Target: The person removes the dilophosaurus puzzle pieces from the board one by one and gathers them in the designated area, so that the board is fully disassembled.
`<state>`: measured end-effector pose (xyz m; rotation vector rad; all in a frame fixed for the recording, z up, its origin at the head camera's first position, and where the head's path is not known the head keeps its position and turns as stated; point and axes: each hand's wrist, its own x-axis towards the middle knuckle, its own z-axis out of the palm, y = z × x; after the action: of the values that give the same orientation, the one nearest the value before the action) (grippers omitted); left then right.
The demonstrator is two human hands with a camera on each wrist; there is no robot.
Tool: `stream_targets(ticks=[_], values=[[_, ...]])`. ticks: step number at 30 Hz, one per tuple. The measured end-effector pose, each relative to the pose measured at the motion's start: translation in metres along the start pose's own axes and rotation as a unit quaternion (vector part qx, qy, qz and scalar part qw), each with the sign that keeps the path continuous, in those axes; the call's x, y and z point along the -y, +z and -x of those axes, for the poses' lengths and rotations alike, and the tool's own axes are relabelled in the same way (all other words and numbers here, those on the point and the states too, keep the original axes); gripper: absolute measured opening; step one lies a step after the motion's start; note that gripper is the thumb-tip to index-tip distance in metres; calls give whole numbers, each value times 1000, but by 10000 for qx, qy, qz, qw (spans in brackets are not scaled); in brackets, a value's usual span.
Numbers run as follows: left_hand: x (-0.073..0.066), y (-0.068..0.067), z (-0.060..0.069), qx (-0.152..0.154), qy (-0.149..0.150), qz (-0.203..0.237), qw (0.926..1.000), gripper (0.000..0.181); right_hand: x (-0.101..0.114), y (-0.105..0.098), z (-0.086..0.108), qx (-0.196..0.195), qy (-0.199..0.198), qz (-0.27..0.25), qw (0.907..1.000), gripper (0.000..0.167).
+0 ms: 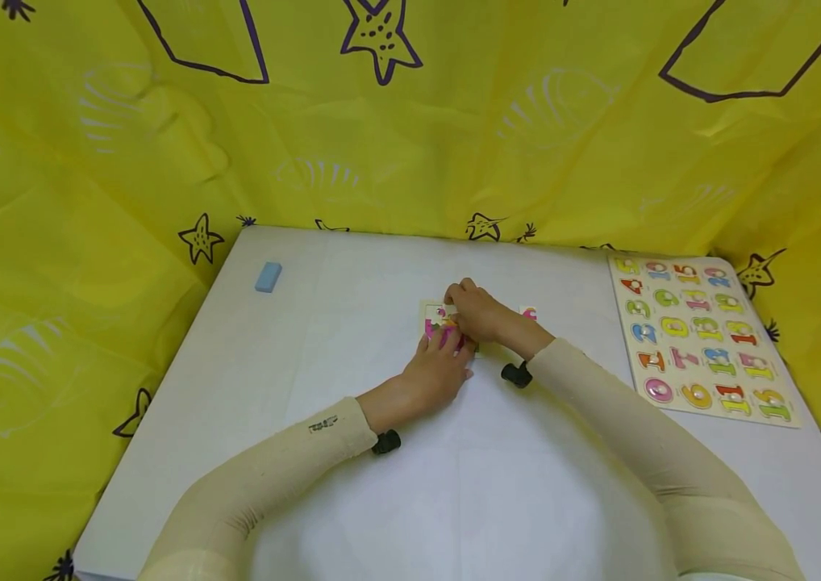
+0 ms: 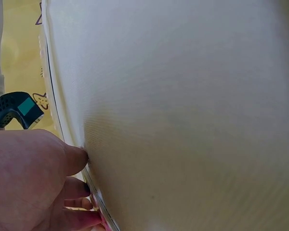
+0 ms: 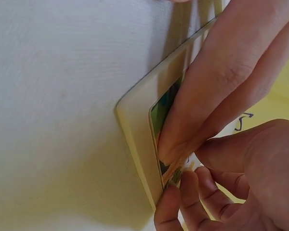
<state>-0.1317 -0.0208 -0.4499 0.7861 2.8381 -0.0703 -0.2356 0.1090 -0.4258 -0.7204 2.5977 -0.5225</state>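
Note:
A small cream jigsaw board (image 1: 425, 310) with pink and orange picture pieces lies flat at the middle of the table, largely covered by both hands. My left hand (image 1: 435, 378) rests on its near side, with mostly straight fingers (image 3: 202, 96) pressing on the picture. At the board's right side, my right hand (image 1: 479, 313) has thumb and fingers curled together, pinching what looks like a small puzzle piece (image 3: 172, 171) mostly hidden by the fingertips. A pink-and-white puzzle piece (image 1: 529, 311) shows beyond the right wrist.
To the right lies a large number board (image 1: 660, 315) with colourful knobbed numerals. A light blue block (image 1: 268, 277) sits at the far left of the white table (image 1: 352, 274). Yellow patterned cloth (image 1: 410, 161) surrounds the table at the back and sides. Each wrist carries a black camera.

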Motion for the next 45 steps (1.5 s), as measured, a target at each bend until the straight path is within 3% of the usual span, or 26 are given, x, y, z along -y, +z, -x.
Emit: stream_targets(ticks=[19, 31, 38, 45], values=[[0, -1, 3, -58, -12, 142, 9999, 57, -2, -2, 3, 7, -58, -309, 9995, 27], [-1, -1, 3, -50, -49, 363, 9993, 58, -6, 1, 6, -348, -369, 87, 9987, 21], [0, -1, 2, -99, -71, 313, 9994, 59, -11, 1, 12, -637, -586, -261, 9959, 18], [1, -1, 2, -88, -62, 335, 9994, 58, -18, -12, 16, -941, -781, -640, 9904, 15]])
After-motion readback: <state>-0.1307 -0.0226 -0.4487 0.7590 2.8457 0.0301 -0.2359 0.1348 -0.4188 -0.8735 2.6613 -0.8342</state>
